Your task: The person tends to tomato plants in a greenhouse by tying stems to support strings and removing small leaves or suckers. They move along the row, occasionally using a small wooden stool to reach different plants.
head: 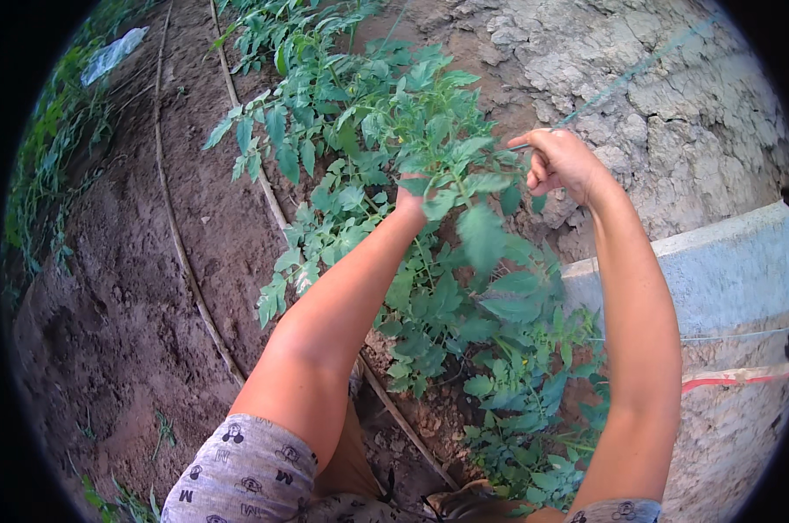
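Note:
A row of leafy tomato plants (434, 124) runs through the middle of the head view. My right hand (555, 163) is at the right side of the foliage, its fingers closed on a thin green string (620, 85) that stretches up to the upper right. The index finger lies along the string toward the leaves. My left hand (413, 189) reaches in among the stems from below; leaves cover its fingers, so what they hold or touch cannot be seen.
Long thin poles (172, 216) lie on the brown soil at left. Cracked dry earth (682, 131) and a pale concrete edge (708, 268) are at right, with another thin string and a red-and-white strip (738, 377) below. Clear plastic (113, 55) lies upper left by weeds.

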A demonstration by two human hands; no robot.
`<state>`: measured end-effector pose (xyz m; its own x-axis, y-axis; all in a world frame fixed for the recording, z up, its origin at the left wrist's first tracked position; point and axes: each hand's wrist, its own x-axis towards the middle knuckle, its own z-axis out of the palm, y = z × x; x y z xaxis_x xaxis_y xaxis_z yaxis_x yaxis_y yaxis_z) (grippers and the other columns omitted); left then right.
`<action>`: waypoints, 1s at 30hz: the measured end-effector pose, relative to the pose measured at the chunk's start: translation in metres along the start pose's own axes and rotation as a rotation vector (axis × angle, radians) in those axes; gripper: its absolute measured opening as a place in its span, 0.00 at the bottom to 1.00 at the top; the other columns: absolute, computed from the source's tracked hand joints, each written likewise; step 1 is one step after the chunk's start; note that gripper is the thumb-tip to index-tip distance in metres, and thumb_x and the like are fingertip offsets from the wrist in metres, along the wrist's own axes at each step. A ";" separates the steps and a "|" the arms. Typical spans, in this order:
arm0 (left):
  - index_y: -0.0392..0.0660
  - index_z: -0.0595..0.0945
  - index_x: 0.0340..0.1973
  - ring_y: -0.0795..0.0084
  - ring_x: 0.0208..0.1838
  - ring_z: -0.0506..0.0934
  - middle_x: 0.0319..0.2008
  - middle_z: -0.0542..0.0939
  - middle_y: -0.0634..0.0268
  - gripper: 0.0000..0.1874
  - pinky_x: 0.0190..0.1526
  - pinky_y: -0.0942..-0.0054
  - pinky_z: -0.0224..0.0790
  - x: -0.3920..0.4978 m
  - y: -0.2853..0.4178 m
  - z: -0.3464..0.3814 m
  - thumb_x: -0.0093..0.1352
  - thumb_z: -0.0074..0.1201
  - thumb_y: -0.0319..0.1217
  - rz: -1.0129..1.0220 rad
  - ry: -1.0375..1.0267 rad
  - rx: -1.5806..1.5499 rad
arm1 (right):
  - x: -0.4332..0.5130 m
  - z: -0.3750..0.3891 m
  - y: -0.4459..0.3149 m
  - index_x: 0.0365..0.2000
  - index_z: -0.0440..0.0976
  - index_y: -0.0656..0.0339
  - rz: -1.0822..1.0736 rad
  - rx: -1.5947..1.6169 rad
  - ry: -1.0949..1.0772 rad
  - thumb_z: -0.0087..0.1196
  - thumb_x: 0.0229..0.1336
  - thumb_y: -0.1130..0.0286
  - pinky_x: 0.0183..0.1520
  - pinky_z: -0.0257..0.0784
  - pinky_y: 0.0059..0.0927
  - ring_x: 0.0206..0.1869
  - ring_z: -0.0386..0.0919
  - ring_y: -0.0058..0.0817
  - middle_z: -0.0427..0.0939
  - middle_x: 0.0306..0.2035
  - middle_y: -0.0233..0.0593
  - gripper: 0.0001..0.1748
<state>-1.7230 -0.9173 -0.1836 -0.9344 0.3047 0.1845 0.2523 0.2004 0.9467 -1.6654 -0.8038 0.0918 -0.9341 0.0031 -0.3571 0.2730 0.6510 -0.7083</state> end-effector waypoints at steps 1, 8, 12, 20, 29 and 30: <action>0.51 0.69 0.56 0.64 0.55 0.69 0.51 0.71 0.62 0.22 0.55 0.61 0.59 -0.009 0.014 -0.001 0.65 0.44 0.39 -0.039 -0.022 0.209 | 0.001 0.005 0.003 0.39 0.74 0.66 -0.012 -0.091 -0.022 0.40 0.57 0.62 0.22 0.72 0.27 0.18 0.72 0.23 0.67 0.12 0.30 0.20; 0.44 0.73 0.49 0.71 0.47 0.73 0.44 0.76 0.63 0.17 0.47 0.71 0.66 -0.026 0.057 0.016 0.64 0.48 0.31 0.131 0.291 -0.478 | -0.019 0.023 0.021 0.48 0.70 0.65 -0.135 0.009 0.136 0.43 0.61 0.64 0.19 0.67 0.22 0.15 0.68 0.18 0.70 0.15 0.31 0.20; 0.42 0.76 0.41 0.52 0.40 0.75 0.35 0.77 0.49 0.13 0.40 0.60 0.69 -0.057 0.074 0.032 0.61 0.50 0.32 0.212 0.301 0.114 | -0.076 0.007 0.035 0.53 0.66 0.66 -0.214 0.042 0.267 0.44 0.62 0.67 0.22 0.66 0.21 0.16 0.67 0.16 0.69 0.14 0.30 0.21; 0.40 0.76 0.36 0.50 0.43 0.74 0.40 0.75 0.52 0.10 0.45 0.58 0.68 -0.093 0.072 0.005 0.59 0.47 0.26 -0.115 0.547 0.208 | -0.303 0.010 0.146 0.47 0.70 0.70 -0.002 0.048 0.413 0.41 0.62 0.75 0.25 0.63 0.18 0.22 0.66 0.15 0.70 0.20 0.31 0.15; 0.42 0.74 0.48 0.52 0.49 0.74 0.48 0.75 0.50 0.30 0.50 0.62 0.68 -0.034 0.032 -0.046 0.53 0.61 0.43 -0.239 0.020 0.495 | -0.451 0.072 0.238 0.49 0.71 0.64 0.384 0.311 0.610 0.43 0.62 0.73 0.31 0.63 0.18 0.24 0.64 0.16 0.67 0.20 0.27 0.16; 0.41 0.73 0.49 0.52 0.49 0.74 0.48 0.75 0.49 0.32 0.50 0.62 0.67 -0.031 0.023 -0.038 0.53 0.61 0.44 -0.182 -0.009 0.455 | -0.456 0.073 0.240 0.49 0.71 0.64 0.382 0.315 0.624 0.43 0.62 0.73 0.31 0.62 0.18 0.24 0.64 0.16 0.67 0.20 0.27 0.16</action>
<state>-1.6981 -0.9577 -0.1569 -0.9717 0.2351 0.0228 0.1719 0.6373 0.7512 -1.1573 -0.7042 0.0396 -0.6938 0.6679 -0.2692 0.5658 0.2743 -0.7776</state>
